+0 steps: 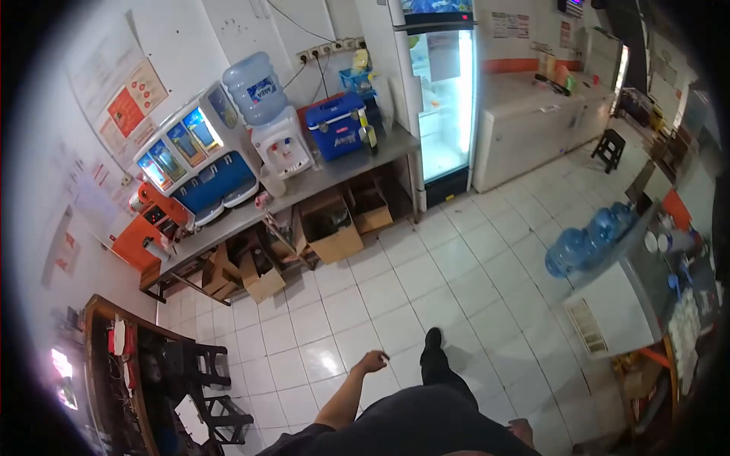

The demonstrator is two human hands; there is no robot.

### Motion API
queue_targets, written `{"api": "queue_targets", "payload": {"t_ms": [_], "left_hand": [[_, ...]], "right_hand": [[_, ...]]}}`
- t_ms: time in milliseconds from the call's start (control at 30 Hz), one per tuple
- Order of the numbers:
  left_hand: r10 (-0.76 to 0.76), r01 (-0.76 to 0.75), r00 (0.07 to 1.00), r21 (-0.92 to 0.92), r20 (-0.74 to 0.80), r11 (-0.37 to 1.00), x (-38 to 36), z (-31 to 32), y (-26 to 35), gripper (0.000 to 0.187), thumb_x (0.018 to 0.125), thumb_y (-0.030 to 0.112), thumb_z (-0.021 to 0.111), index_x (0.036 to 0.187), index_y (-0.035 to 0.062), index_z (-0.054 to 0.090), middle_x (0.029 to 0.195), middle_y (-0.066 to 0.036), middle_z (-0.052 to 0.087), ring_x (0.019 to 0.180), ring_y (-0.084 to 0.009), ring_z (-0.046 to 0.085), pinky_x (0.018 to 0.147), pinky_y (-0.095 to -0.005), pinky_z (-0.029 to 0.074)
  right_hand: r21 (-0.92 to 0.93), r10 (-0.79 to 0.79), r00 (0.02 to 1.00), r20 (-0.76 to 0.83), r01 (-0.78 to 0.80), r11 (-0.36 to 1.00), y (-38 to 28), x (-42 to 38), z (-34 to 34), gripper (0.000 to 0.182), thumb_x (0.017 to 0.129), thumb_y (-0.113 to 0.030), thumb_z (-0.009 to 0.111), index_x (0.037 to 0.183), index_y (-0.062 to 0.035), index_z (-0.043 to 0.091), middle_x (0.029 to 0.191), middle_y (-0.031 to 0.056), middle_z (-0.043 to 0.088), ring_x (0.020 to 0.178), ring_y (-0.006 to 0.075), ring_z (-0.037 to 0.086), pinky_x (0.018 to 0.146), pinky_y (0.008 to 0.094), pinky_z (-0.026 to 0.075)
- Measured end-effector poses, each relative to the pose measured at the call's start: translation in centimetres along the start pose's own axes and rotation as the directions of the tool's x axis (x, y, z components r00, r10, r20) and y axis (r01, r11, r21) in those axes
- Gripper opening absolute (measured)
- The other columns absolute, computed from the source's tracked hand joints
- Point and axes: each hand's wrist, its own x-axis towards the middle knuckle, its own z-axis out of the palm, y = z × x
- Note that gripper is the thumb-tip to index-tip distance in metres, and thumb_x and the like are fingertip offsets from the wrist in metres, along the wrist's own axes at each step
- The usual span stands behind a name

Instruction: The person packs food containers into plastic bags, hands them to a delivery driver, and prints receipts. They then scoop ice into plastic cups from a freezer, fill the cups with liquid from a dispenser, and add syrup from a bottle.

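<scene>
While the left hand (pixel 371 362) hangs bare above glossy, square white tiles (pixel 327 311), its fingers loosely bent, whether their tips meet is too small to tell. Beside the dark clothing (pixel 418 418), the right hand (pixel 522 432) is partly visible at the lower edge; its fingers' state I cannot tell. A black shoe (pixel 433 338) rests on the floor between the hands' sides.

Black stools (pixel 211 368) with angular legs are the nearest furniture to the left hand, just beside a brown-edged shelf unit (pixel 95 334). Right of the walkway, a pale, boxy cabinet (pixel 612 311) shows straight edges, with rounded, translucent blue bottles (pixel 582 247) lying behind it on the floor. Open tile runs between these two sides.

Farther out, a long metal bench (pixel 327 178) carries a smooth drink dispenser (pixel 199 163), a white water dispenser (pixel 281 148) topped by a ribbed blue jug (pixel 255 87), and a hard blue cooler (pixel 334 125). Cardboard boxes (pixel 332 235) with loose flaps crowd beneath, near its front edge. Past the bench stands an upright, lit glass-door fridge (pixel 442 106), then a low white chest (pixel 532 137) and a small dark stool (pixel 608 150) beside open floor.
</scene>
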Motion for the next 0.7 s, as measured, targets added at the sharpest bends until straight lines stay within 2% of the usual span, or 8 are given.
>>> {"api": "queue_targets", "payload": {"t_ms": [200, 233, 267, 300, 367, 467, 600, 700], "left_hand": [[-0.540, 0.615, 0.788, -0.328, 0.296, 0.717, 2.0, -9.9, -7.3, 0.029, 0.084, 0.017, 0.071, 0.112, 0.0100, 0.071, 0.086, -0.006, 0.072, 0.072, -0.0154, 0.068, 0.063, -0.0301, 0.057], [-0.558, 0.601, 0.795, -0.434, 0.237, 0.671, 2.3, -11.3, -9.2, 0.027, 0.085, 0.015, 0.070, 0.112, 0.0097, 0.071, 0.084, -0.005, 0.072, 0.072, -0.0151, 0.068, 0.062, -0.0296, 0.057], [-0.533, 0.504, 0.842, -0.465, 0.079, 0.728, 2.4, -13.2, -11.2, 0.027, 0.083, 0.014, 0.069, 0.109, 0.0099, 0.072, 0.086, -0.007, 0.073, 0.073, -0.0161, 0.069, 0.064, -0.0301, 0.057], [-0.497, 0.406, 0.865, -0.476, -0.076, 0.780, 2.5, -13.9, -12.7, 0.027, 0.080, 0.014, 0.068, 0.107, 0.0101, 0.073, 0.089, -0.009, 0.074, 0.074, -0.0172, 0.070, 0.066, -0.0306, 0.057], [-0.498, 0.416, 0.769, -0.279, -0.400, 0.866, 3.1, -19.5, -6.9, 0.026, 0.081, 0.009, 0.067, 0.106, 0.0071, 0.073, 0.087, -0.012, 0.073, 0.076, -0.0190, 0.070, 0.068, -0.0315, 0.057], [-0.437, 0.229, 0.697, -0.401, -0.569, 0.887, 9.4, -29.4, 0.3, 0.022, 0.083, 0.008, 0.066, 0.103, 0.0012, 0.071, 0.085, -0.013, 0.071, 0.079, -0.0206, 0.069, 0.072, -0.0338, 0.055], [-0.033, -0.033, 0.629, -0.070, -0.776, 0.997, 26.3, -48.3, 7.3, 0.021, 0.087, 0.005, 0.067, 0.106, -0.0017, 0.066, 0.088, -0.012, 0.070, 0.081, -0.0174, 0.068, 0.072, -0.0299, 0.052], [0.144, -0.411, 0.491, -0.082, -0.859, 0.908, 41.2, -63.7, 14.8, 0.024, 0.090, 0.005, 0.066, 0.113, -0.0006, 0.062, 0.105, -0.009, 0.067, 0.095, -0.0160, 0.064, 0.081, -0.0308, 0.052]], "right_hand": [[0.213, -0.381, 0.895, 0.232, 0.336, 0.918, -35.7, 11.1, 6.2, 0.018, 0.089, -0.014, 0.062, 0.081, 0.0015, 0.063, 0.075, 0.0207, 0.065, 0.065, 0.0314, 0.068, 0.049, 0.0423, 0.050], [-0.116, -0.400, 0.903, 0.158, 0.420, 0.900, -45.0, 5.2, 10.1, 0.008, 0.081, -0.007, 0.066, 0.075, -0.0027, 0.065, 0.067, 0.0104, 0.065, 0.055, 0.0234, 0.065, 0.048, 0.0360, 0.052], [-0.469, -0.549, 0.785, 0.285, 0.614, 0.635, -51.8, 14.1, 11.7, 0.010, 0.080, -0.007, 0.062, 0.072, -0.0031, 0.067, 0.071, 0.0094, 0.068, 0.051, 0.0217, 0.063, 0.048, 0.0359, 0.051], [-0.730, -0.624, 0.727, 0.286, 0.587, 0.349, -60.5, 3.8, 17.4, 0.012, 0.079, -0.010, 0.060, 0.071, -0.0038, 0.067, 0.069, 0.0118, 0.067, 0.054, 0.0219, 0.064, 0.051, 0.0362, 0.051], [-0.616, -0.814, 0.178, 0.552, 0.746, -0.254, -74.0, 3.6, 24.8, 0.022, 0.085, -0.020, 0.062, 0.069, -0.0054, 0.065, 0.069, 0.0111, 0.067, 0.066, 0.0211, 0.066, 0.060, 0.0373, 0.050], [-0.225, -0.840, 0.218, 0.497, 0.967, 0.117, -90.7, -12.4, 36.7, 0.019, 0.094, -0.015, 0.059, 0.106, 0.0000, 0.060, 0.084, 0.0066, 0.064, 0.074, 0.0146, 0.063, 0.067, 0.0300, 0.052], [-0.093, -0.818, -0.168, 0.550, 0.961, -0.259, -109.3, -23.8, 47.6, 0.034, 0.092, -0.022, 0.067, 0.116, 0.0011, 0.062, 0.097, 0.0132, 0.071, 0.092, 0.0225, 0.069, 0.080, 0.0345, 0.053], [-0.035, -0.824, -0.190, 0.533, 0.969, -0.246, -121.5, -28.8, 53.2, 0.040, 0.090, -0.025, 0.070, 0.120, 0.0000, 0.059, 0.106, 0.0152, 0.069, 0.097, 0.0250, 0.068, 0.085, 0.0356, 0.053]]}}
